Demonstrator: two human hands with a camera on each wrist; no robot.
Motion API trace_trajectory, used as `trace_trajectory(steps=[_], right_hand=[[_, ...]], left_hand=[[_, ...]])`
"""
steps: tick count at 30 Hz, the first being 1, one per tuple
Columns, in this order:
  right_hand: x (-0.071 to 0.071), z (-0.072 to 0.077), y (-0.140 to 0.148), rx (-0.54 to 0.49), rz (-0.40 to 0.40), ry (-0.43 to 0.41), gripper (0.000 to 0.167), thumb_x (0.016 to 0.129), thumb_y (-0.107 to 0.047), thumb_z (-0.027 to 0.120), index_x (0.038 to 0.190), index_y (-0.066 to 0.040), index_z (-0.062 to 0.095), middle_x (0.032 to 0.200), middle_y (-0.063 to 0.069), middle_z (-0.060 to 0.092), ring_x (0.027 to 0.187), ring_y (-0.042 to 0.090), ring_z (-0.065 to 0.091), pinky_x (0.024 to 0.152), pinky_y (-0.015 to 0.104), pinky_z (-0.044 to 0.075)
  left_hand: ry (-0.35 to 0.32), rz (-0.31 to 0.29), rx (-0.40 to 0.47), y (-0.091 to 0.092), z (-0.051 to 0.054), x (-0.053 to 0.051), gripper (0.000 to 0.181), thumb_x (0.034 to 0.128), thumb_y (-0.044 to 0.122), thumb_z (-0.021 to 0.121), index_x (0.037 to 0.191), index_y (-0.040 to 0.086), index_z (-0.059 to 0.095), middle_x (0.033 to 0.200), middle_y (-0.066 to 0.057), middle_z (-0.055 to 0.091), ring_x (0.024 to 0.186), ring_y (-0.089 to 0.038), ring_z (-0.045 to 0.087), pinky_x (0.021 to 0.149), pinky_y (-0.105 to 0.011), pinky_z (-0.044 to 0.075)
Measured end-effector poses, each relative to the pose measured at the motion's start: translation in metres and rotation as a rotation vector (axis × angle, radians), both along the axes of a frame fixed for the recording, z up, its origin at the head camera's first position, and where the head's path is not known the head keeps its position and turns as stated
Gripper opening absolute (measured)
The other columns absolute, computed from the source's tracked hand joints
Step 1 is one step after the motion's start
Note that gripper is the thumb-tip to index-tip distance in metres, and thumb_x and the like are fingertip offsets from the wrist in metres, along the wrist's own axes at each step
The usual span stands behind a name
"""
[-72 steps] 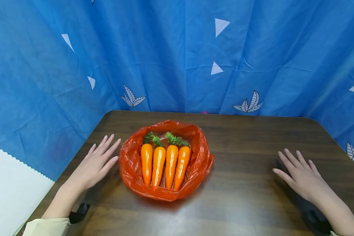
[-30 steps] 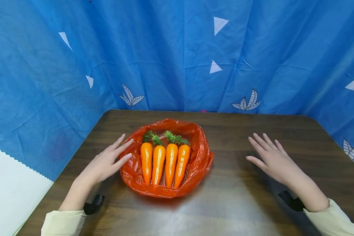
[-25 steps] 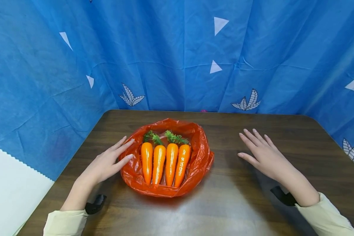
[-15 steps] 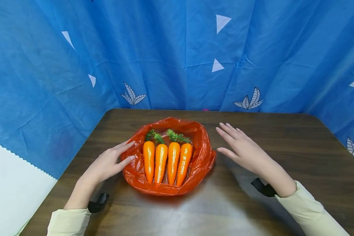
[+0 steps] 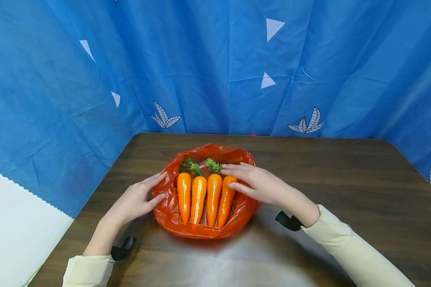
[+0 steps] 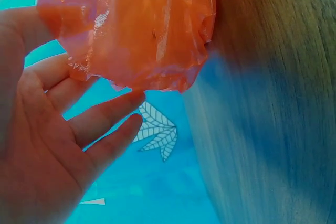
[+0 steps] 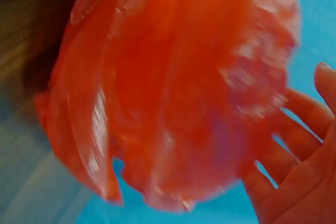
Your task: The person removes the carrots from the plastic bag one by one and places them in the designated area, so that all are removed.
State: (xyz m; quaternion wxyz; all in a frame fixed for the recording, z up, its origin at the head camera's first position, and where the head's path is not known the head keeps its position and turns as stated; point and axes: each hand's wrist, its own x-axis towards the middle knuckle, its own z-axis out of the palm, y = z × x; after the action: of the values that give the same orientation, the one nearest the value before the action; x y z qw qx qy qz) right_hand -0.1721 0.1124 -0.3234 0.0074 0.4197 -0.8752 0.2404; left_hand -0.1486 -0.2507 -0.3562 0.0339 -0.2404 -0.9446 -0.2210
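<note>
Several orange carrots [image 5: 198, 199] with green leafy tops [image 5: 213, 166] lie side by side in a red plastic bag [image 5: 206, 233], its mouth wide and facing up. My left hand [image 5: 134, 201] is at the bag's left rim with fingers spread. In the left wrist view, the translucent plastic [image 6: 142, 35] overlaps some of its fingers. My right hand [image 5: 260, 184] reaches over the bag's right rim, fingers extended above the rightmost carrot [image 5: 226, 199] and hiding part of its top. Whether those fingers touch the carrot cannot be told. The right wrist view is blurred.
The bag stands on a dark wooden table [image 5: 344, 179]. A blue curtain [image 5: 201, 59] with white triangles and leaf prints hangs behind it. White cloth [image 5: 18, 235] lies at the left. Black straps [image 5: 123, 248] are on both wrists.
My right hand has swept left from the table's right side to over the bag. My left hand has moved slightly right, from beside the bag to its rim. The carrots stay in place.
</note>
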Motion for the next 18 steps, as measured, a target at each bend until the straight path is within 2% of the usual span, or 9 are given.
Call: trace_trajectory(steps=[3, 6, 8, 12, 18], right_hand=[[-0.01, -0.004, -0.006, 0.013, 0.054, 0.039, 0.035, 0.091, -0.022, 0.063, 0.124, -0.009, 0.063, 0.126, 0.003, 0.058, 0.122, 0.019, 0.047, 0.104, 0.043, 0.031], [-0.01, -0.012, -0.005, 0.05, 0.066, 0.057, 0.031, 0.086, -0.011, 0.068, 0.117, -0.006, 0.067, 0.115, 0.003, 0.064, 0.114, 0.02, 0.054, 0.101, 0.043, 0.035], [-0.011, -0.015, -0.005, 0.072, 0.069, 0.064, 0.031, 0.084, -0.008, 0.07, 0.115, -0.007, 0.068, 0.111, 0.002, 0.066, 0.111, 0.02, 0.057, 0.097, 0.042, 0.04], [-0.013, -0.022, -0.006, 0.125, 0.069, 0.076, 0.034, 0.083, -0.007, 0.071, 0.116, -0.008, 0.067, 0.114, 0.003, 0.064, 0.112, 0.021, 0.056, 0.091, 0.039, 0.046], [-0.02, -0.029, -0.007, 0.171, 0.092, 0.056, 0.039, 0.082, -0.007, 0.071, 0.12, -0.006, 0.064, 0.123, 0.008, 0.059, 0.119, 0.025, 0.049, 0.093, 0.043, 0.044]], left_hand=[[0.007, -0.011, 0.011, 0.001, 0.001, -0.002, 0.064, 0.0866, 0.023, 0.068, 0.142, 0.007, 0.041, 0.14, -0.015, 0.043, 0.121, -0.034, 0.046, 0.093, -0.05, 0.042], [-0.005, -0.03, 0.016, 0.005, -0.004, -0.002, 0.064, 0.0858, 0.02, 0.069, 0.142, 0.008, 0.041, 0.14, -0.014, 0.043, 0.121, -0.033, 0.046, 0.093, -0.049, 0.042], [-0.012, -0.035, 0.016, 0.006, -0.005, -0.003, 0.064, 0.0855, 0.019, 0.069, 0.142, 0.007, 0.041, 0.14, -0.014, 0.043, 0.121, -0.032, 0.046, 0.093, -0.048, 0.043], [-0.008, -0.034, 0.018, 0.005, -0.001, -0.005, 0.065, 0.0844, 0.017, 0.071, 0.141, 0.006, 0.042, 0.139, -0.016, 0.044, 0.12, -0.034, 0.047, 0.092, -0.048, 0.043], [-0.017, -0.029, 0.017, 0.001, 0.002, -0.003, 0.065, 0.0849, 0.015, 0.07, 0.142, 0.006, 0.041, 0.139, -0.016, 0.043, 0.121, -0.034, 0.046, 0.093, -0.048, 0.042]])
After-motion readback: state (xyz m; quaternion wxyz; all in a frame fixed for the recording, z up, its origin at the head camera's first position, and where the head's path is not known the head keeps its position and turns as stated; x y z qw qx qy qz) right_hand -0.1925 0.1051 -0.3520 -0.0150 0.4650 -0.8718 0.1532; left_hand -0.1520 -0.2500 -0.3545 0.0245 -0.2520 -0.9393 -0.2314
